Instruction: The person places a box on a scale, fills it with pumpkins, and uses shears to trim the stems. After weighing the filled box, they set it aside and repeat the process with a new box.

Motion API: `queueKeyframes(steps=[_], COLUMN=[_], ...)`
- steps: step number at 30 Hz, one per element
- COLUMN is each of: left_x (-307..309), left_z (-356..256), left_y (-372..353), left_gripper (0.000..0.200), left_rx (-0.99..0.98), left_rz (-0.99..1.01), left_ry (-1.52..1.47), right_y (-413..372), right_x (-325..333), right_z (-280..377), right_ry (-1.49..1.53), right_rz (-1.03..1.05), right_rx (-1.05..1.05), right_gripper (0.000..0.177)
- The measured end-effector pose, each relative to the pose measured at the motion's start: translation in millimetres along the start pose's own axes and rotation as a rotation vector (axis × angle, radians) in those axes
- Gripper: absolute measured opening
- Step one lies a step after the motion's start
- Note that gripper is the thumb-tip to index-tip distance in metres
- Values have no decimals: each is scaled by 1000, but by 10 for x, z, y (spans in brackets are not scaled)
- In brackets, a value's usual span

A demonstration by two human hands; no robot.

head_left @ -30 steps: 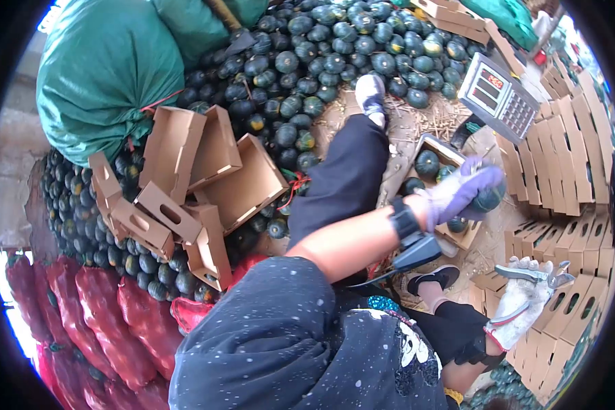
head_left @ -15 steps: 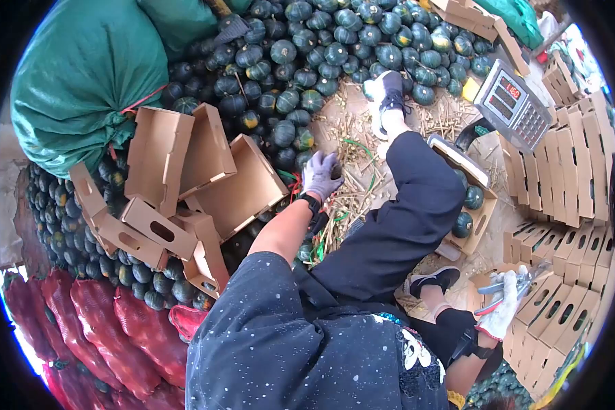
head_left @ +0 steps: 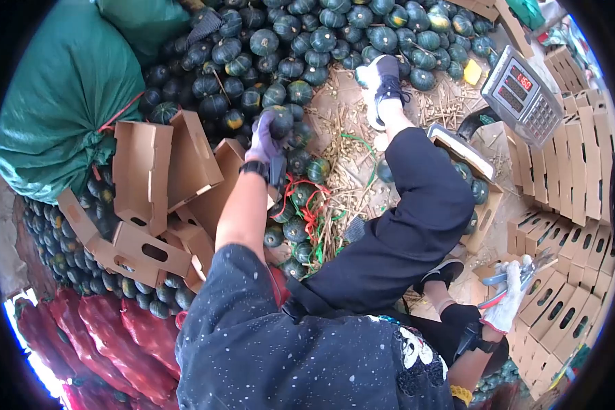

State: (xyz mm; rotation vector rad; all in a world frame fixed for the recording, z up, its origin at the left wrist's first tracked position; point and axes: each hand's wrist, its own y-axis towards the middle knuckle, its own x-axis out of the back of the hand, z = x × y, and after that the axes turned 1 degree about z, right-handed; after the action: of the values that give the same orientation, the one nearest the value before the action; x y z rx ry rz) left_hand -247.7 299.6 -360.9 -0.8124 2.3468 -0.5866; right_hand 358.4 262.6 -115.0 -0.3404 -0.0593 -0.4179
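— Where was the pumpkin (head_left: 281, 123)?

— In the left hand (head_left: 261, 142), well to the left of the scale (head_left: 523, 96), up against the pile (head_left: 321, 39). The purple-gloved fingers were bent round it, spread about as wide as the pumpkin itself; the fingertips on the far side I couldn't make out.

— And the right hand (head_left: 507, 297)?

— Below the scale, in a white glove, the fingers closed round a pair of pliers (head_left: 527, 271).

— I noticed a box with pumpkins in it.

— Yes, the filled box (head_left: 482, 236), just below the scale and to its left. At least three dark green ones showed inside, but the person's leg (head_left: 417, 198) hid the rest, so I couldn't count them.

— What about the open boxes (head_left: 138, 174)?

— Far left of the scale, past the left arm. They were jumbled together among more pumpkins, tipped and leaning on one another, brown inner walls showing.

— And that big green sack (head_left: 55, 116)?

— Farther left of the scale again, bulging, its neck tied with red string. I couldn't see inside. The red net bags (head_left: 109, 335) lay far to the scale's lower left, packed tight; I couldn't tell with what.

— Plenty of cartons (head_left: 557, 164), too.

— Lined up in rows beside and below the scale. Their contents I couldn't see.
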Motion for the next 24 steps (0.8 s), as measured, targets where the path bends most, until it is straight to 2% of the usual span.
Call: queueKeyframes(steps=[1, 2, 4, 8, 10, 11, 12, 14, 16, 19, 20, 21, 22, 23, 24], left_x=[-194, -337, -549, -1031, -1285, -1419, -1588, -2026, -2471, -3207, -3420, -3587, -3757, -3751, -3816], left_z=[-94, -126, -138, -251, -368, -465, -554, -749, -913, -807, -713, -524, -307, 214, 593], left_y=[-256, -431, -721, -1221, -1394, -1484, -1617, -1945, -2218, -2552, -2604, -2487, -2430, -1958, -1670], left_gripper=[56, 56, 58, 57, 57, 60, 69, 69, 68, 58, 58, 64, 72, 80, 74], left_rx=[18, 15, -47, -107, -75, -86, -209, -386, -268, -298, -271, -300, -172, -136, -136], left_rz=[162, 165, 424, 645, 670, 728, 679, 645, 788, 877, 895, 994, 1005, 1051, 1028], left_ry=[-249, -244, -411, -420, -357, -220, -11, 151, 258, 632, 792, 962, 1075, 1035, 1316], right_y=[0, 11, 21, -149, -180, -164, -151, -266, -328, -310, -303, -285, -276, -281, -269], right_x=[19, 44, 81, 107, 209, 291, 376, 342, 423, 644, 711, 767, 808, 812, 817], right_z=[2, -18, -13, 113, 103, 52, 34, 186, 193, 75, 28, -23, -60, -38, -60], right_ry=[10, 17, 19, 72, 80, 112, 143, 116, 156, 141, 146, 110, 73, 93, 96], right_rz=[3, 1, 33, 65, 40, 57, 68, 8, -24, -23, -43, -54, -65, -64, -83], right_rx=[3, 3, 26, 45, 95, 120, 145, 109, 121, 131, 126, 121, 116, 102, 100], right_gripper=[48, 48, 54, 53, 53, 53, 53, 55, 56, 54, 54, 55, 55, 51, 51])
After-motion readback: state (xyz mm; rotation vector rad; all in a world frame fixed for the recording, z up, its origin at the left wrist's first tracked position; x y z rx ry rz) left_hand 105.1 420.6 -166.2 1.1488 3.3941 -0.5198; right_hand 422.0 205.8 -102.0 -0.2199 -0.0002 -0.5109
